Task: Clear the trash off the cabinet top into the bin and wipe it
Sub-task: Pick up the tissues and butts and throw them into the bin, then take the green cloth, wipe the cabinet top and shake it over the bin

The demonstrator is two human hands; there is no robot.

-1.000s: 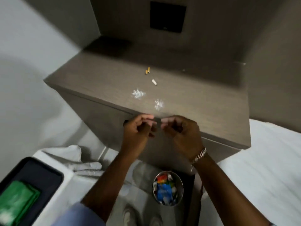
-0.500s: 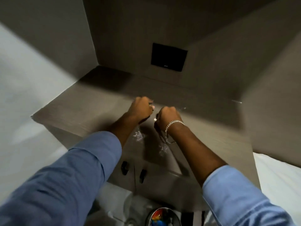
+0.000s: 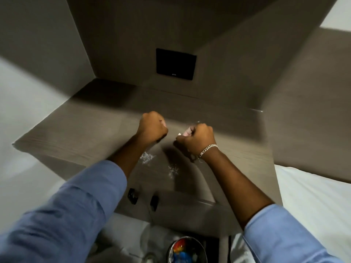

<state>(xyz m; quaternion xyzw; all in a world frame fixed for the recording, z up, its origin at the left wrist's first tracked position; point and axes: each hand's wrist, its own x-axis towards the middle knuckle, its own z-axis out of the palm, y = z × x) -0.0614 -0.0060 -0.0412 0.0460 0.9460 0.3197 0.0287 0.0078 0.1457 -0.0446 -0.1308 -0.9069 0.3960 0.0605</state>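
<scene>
The brown cabinet top [image 3: 85, 133] fills the middle of the view. My left hand [image 3: 152, 128] is a closed fist over the spot where two orange butts lay; they no longer show on the wood. To its right my right hand [image 3: 197, 138], with a bracelet on the wrist, pinches a small white butt [image 3: 179, 134] at its fingertips. Two patches of white crumbs [image 3: 147, 158] [image 3: 173, 169] lie on the top between my forearms. The round metal bin [image 3: 187, 249], with colourful wrappers inside, stands on the floor below the cabinet front.
A black panel [image 3: 175, 63] is set in the back wall above the cabinet. Brown walls close in the back and right of the top. Two dark door handles [image 3: 133, 195] are on the cabinet front. A white bed [image 3: 313, 205] lies to the right.
Both hands went from the cabinet's front edge out to the butts and closed on them. The butts are gone from the wood. My head came closer and tilted up.
</scene>
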